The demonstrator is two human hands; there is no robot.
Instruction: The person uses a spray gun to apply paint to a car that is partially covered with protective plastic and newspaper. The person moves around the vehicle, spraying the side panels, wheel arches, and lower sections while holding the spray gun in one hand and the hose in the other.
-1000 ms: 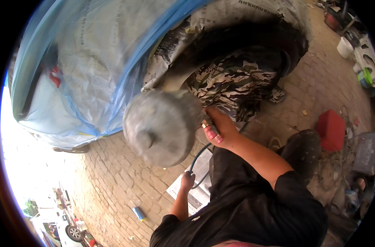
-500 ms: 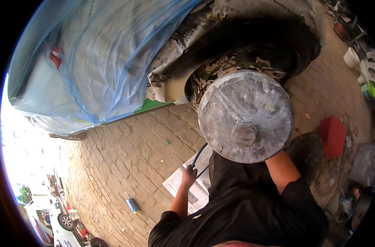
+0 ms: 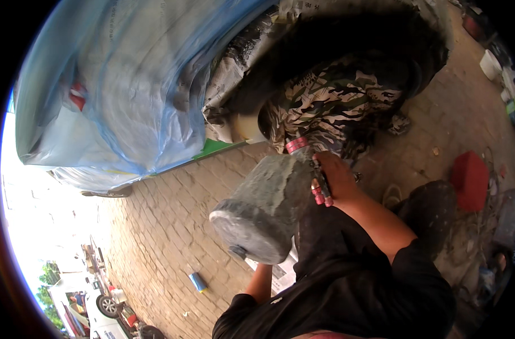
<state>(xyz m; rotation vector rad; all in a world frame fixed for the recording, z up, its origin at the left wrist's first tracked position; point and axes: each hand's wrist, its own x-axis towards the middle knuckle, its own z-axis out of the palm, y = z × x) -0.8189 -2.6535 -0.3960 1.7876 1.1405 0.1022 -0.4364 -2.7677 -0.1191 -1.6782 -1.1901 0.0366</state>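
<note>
Right-hand grip wraps the spray gun; its grey cup looks top-heavy, so the handle suits; left hand hidden.

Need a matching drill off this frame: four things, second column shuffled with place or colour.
Things:
1. spray gun cup
2. red block
3. small blue can
4. plastic sheet

Descriptions:
a. lying on the paving, lower left
b. grey, beside the right hand
c. translucent blue, draped over the car
d. on the ground, far right

Pairs: 1-b, 2-d, 3-a, 4-c
</note>
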